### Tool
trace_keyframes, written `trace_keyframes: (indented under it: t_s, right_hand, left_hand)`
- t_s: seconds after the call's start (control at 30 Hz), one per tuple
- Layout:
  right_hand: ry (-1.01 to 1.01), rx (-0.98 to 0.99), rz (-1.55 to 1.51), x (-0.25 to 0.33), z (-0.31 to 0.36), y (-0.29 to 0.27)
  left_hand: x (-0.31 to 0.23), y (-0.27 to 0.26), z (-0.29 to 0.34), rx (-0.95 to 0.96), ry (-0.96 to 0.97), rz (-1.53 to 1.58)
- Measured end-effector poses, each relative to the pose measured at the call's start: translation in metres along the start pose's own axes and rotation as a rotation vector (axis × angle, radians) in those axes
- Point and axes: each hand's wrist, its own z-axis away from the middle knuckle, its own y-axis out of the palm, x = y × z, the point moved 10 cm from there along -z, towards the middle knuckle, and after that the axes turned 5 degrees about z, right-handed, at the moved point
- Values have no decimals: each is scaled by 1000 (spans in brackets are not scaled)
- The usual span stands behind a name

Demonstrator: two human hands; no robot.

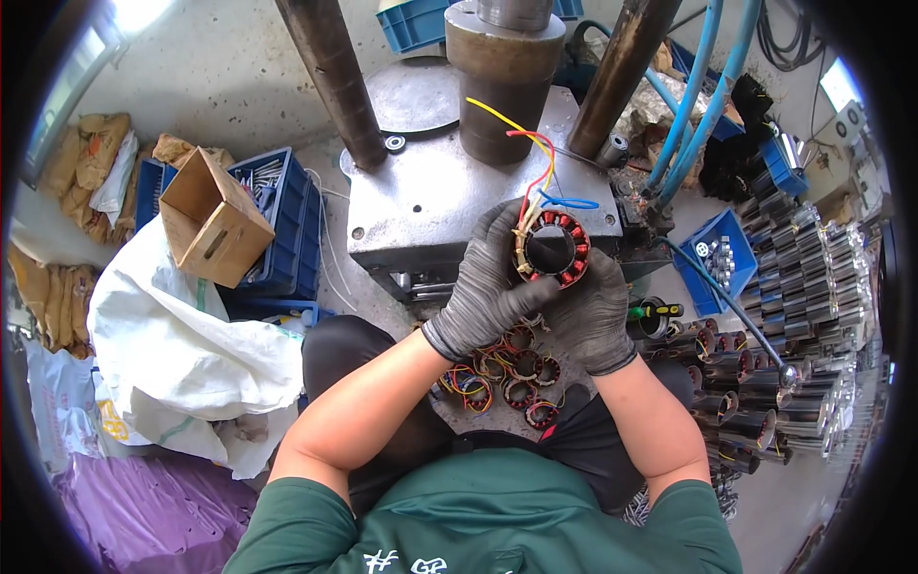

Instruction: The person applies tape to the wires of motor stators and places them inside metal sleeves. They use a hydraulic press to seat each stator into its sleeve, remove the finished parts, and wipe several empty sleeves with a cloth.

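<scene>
In front of the press I hold a motor stator (581,245), a ring with red-wound coils around an open centre. Both my hands wear grey gloves. My left hand (486,279) grips its left side, with the thumb across the lower edge. Wrapped round the right and lower side is my right hand (593,311), its fingers partly hidden behind the ring. Yellow, red and blue lead wires (547,163) rise from the stator's upper left over the metal press bed (435,201). Below my hands, several more stators (521,392) with coloured wires lie in a pile between my legs.
The press ram (502,86) stands behind the bed between two thick columns (333,81). Metal cylinders (755,383) are stacked at right, near a blue parts bin (717,263) and a green-handled screwdriver (660,311). At left are blue crates (296,225), a cardboard box (215,220) and a white sack (182,335).
</scene>
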Motion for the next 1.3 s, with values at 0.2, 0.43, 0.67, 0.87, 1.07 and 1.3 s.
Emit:
trace_keyframes:
  t_s: [0.2,0.43,0.67,0.87,1.07,1.3]
  right_hand:
    - [89,-159,72,-9,-2,-16]
    - [66,-213,159,-7,-5,-32]
    - [128,-237,149,-13,-1,-38]
    - [110,-269,156,-5,-2,-37]
    - [186,-236,371,-6,1,-38]
    - [202,-218,326,-13,8,-31]
  left_hand:
    - [7,-24,-11,-80,-134,-12]
    - [-5,-24,-19,50,-25,-141]
    - [-18,-6,-19,270,119,-398]
    - [-13,-8,-16,293,32,-321]
    - [3,-8,-9,303,-96,-155]
    - [-18,14,-15,427,14,-381]
